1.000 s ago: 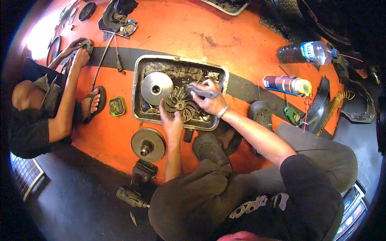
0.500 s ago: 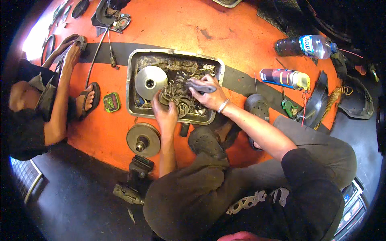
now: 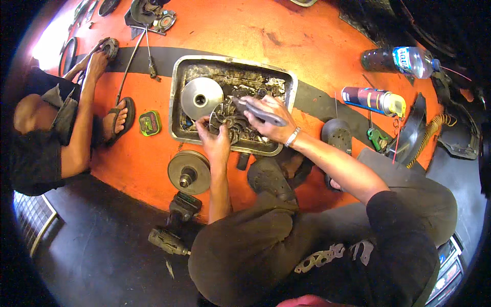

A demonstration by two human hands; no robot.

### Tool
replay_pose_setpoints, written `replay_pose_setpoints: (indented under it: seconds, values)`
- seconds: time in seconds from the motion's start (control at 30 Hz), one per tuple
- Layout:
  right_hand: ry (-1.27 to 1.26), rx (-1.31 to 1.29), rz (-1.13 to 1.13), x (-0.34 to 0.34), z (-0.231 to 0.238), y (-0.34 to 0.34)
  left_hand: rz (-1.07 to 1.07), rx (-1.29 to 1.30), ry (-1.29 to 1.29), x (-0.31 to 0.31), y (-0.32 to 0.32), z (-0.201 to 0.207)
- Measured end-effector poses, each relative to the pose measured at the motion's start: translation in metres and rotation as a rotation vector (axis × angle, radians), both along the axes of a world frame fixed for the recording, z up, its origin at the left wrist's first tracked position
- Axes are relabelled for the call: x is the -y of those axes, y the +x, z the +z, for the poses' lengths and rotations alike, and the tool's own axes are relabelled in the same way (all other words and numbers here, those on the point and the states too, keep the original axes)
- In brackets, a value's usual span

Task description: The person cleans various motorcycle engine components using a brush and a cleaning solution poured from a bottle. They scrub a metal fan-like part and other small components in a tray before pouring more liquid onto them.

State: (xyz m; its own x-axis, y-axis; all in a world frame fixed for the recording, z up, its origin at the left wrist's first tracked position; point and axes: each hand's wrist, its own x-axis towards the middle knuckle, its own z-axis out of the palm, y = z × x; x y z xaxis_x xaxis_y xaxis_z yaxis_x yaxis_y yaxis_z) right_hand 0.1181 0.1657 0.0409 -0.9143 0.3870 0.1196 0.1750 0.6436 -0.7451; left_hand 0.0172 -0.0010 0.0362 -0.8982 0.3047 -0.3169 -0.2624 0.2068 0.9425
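At the far left a second person [image 3: 46, 133] sits on the orange floor [image 3: 327, 30], one sandalled foot [image 3: 118, 116] stretched toward a small green tin [image 3: 150, 123]; that person's hand rests on a round part [image 3: 108, 47] further up. Moving right, a dirty metal tray [image 3: 176, 102] lies on the floor with a shiny round disc [image 3: 201, 97] leaning in its left half. In front of the tray, nearer the worker, sits a pulley wheel [image 3: 189, 172].

The worker's left hand [image 3: 215, 139] closes over the near left edge of a greasy finned part [image 3: 228, 120] in the middle of the tray, steadying it. The right hand [image 3: 271, 118] comes in from the right and is wrapped around a grey brush-like tool [image 3: 261, 113]. The tool's long axis runs left to right, and its far end lies on top of the finned part. So the part sits directly between both hands, with the left hand gripping it and the right just beside it.

Further right lie a spray can [image 3: 373, 100] and a water bottle [image 3: 401, 60].
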Motion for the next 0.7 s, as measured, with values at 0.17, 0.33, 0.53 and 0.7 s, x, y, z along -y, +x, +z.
replay_pose_setpoints:
  seconds: [0.17, 0.33, 0.53, 0.7]
  values:
    - [0.093, 0.054, -0.110, -0.004, -0.007, 0.007, -0.090, -0.100, -0.150, 0.001, 0.005, 0.002]
    - [0.091, -0.079, 0.146, 0.008, -0.014, 0.019, -0.196, 0.028, -0.140, -0.001, -0.002, 0.005]
    - [-0.058, -0.115, 0.101, 0.016, -0.007, 0.020, -0.143, -0.040, -0.193, -0.007, -0.003, 0.005]
    - [0.038, 0.068, -0.208, 0.002, -0.006, 0.010, -0.074, -0.185, -0.164, -0.005, 0.001, 0.001]
